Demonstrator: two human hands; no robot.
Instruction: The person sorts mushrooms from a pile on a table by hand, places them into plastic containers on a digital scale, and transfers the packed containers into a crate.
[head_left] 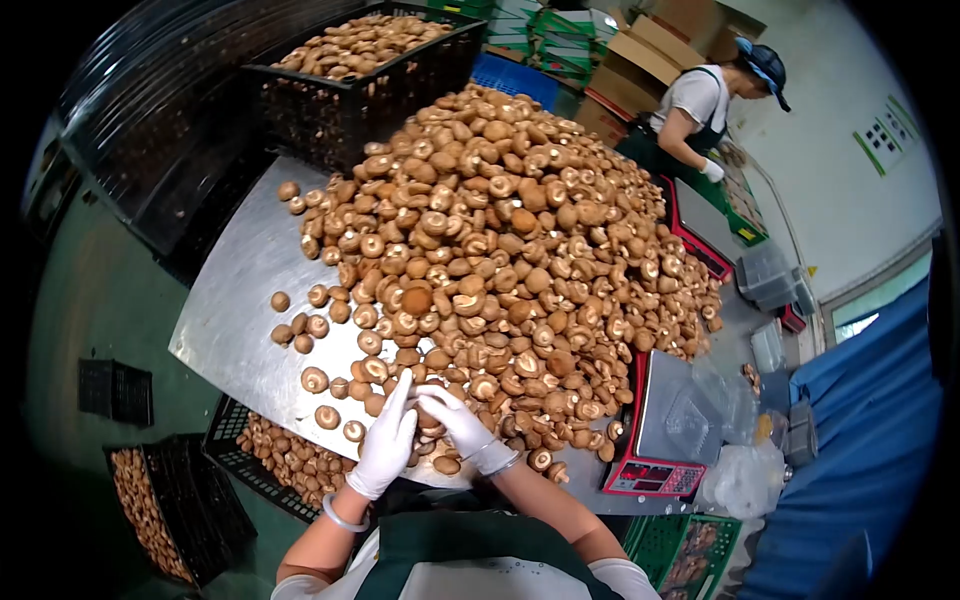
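Note:
A large heap of brown shiitake mushrooms [500, 240] covers much of the metal table [235, 290]. At the near edge of the heap is my left hand [386, 442] in a white glove, fingers stretched out and thumb apart. Facing it, my gloved right hand [460, 430] has its fingers bent over a shiitake mushroom [430, 421] between the two hands. The right palm is hidden, so the grip is only partly visible. Several loose mushrooms lie to the left of my hands.
A red-framed scale [655, 475] stands right of the heap. A black crate [330, 110] of mushrooms sits behind it. Below the table's left edge is another black crate [225, 430]; a green crate [715, 545] is at lower right. A co-worker [695, 115] bends over goods at the back.

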